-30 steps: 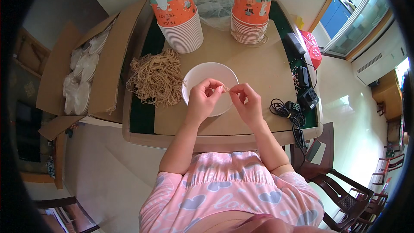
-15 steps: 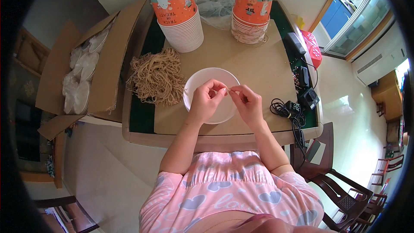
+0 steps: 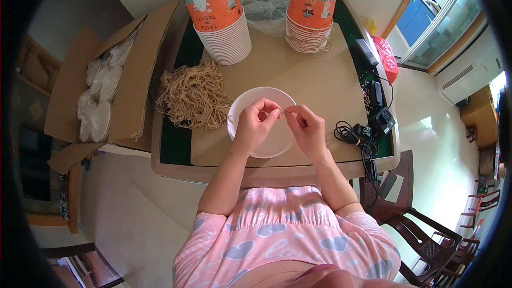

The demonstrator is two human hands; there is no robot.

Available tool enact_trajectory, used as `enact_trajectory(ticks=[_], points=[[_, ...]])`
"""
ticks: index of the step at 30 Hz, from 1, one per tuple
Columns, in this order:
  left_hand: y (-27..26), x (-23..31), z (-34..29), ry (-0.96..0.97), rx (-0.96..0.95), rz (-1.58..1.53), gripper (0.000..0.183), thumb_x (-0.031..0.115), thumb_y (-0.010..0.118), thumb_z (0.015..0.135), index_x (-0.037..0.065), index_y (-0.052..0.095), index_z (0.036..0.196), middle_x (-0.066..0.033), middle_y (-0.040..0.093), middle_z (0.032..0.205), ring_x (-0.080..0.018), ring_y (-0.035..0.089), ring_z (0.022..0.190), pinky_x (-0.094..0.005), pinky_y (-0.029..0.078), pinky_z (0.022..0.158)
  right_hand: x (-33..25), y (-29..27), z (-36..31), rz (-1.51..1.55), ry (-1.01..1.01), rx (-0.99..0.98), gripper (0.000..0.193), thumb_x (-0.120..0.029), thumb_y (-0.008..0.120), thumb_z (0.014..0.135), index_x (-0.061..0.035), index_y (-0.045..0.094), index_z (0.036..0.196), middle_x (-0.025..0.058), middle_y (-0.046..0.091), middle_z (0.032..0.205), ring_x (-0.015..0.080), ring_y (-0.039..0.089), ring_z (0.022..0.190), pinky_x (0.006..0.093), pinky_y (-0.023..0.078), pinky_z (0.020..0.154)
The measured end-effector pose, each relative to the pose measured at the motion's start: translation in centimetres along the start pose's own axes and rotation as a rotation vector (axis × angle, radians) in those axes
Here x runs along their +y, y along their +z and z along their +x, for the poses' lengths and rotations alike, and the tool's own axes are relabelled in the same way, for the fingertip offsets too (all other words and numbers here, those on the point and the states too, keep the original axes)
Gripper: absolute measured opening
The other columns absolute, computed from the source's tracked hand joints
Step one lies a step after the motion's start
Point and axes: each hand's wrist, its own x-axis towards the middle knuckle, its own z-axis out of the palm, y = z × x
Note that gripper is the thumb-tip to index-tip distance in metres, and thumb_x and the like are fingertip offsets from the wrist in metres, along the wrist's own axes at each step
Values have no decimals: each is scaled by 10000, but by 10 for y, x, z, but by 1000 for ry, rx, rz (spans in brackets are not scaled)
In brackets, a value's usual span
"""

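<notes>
Fingertip to fingertip, my left hand (image 3: 257, 124) and my right hand (image 3: 308, 129) meet above a round white paper bucket (image 3: 269, 148), whose mouth faces up. Each hand is closed in a pinch. A thin, light-brown bit of string (image 3: 282, 111) shows between the fingertips, and most of it is hidden by the fingers. A short string end pokes out at the bucket's left rim. Left of the bucket lies a loose heap of tan string (image 3: 194, 95), close to my left hand but not touched by it.
Two stacks of upside-down orange-and-green printed buckets, a left stack (image 3: 224, 34) and a right stack (image 3: 311, 13), stand at the back; string loops hang around the right one. An open carton (image 3: 128, 88) holds white lids. Black cables (image 3: 362, 141) and adapters lie along the table's right edge.
The white bucket has shifted slightly toward me. Both hands keep almost the same pinch and place, with only a tiny shift of the right fingers.
</notes>
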Motion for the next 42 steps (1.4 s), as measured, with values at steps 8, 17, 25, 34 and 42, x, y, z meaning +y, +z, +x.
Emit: enact_trajectory(ticks=[8,17,25,34,42], points=[[-2,3,-1,-67,-34,28,58,67,590,897,17,612,915,-11,640,818,-72,608,762,-215,481,713,-5,-1,1,13,46,14,68,-36,650,837,-34,633,902,23,484,600,75,424,533,231,355,482],[0,0,0,-61,-39,19,65,78,596,898,18,612,914,-14,642,817,-73,610,757,-213,484,723,3,2,4,16,-205,68,88,16,639,819,-17,607,894,82,619,809,133,572,678,246,459,581],[0,1,-2,-59,2,3,102,138,594,918,42,622,936,15,638,769,-6,460,582,-169,348,496,0,3,0,44,-63,40,79,22,640,826,-12,607,889,52,584,755,91,485,588,229,409,523],[-1,7,-1,-90,-21,17,111,128,624,898,20,637,914,-3,637,752,-58,570,685,-218,451,620,0,4,1,27,-77,66,75,13,651,824,-19,613,880,53,586,754,106,496,593,242,413,528],[1,6,-2,51,87,126,87,91,621,884,15,614,841,-13,607,699,-63,520,595,-232,423,547,-1,5,1,11,-125,65,72,1,668,832,3,595,832,23,573,721,46,482,598,194,390,531]])
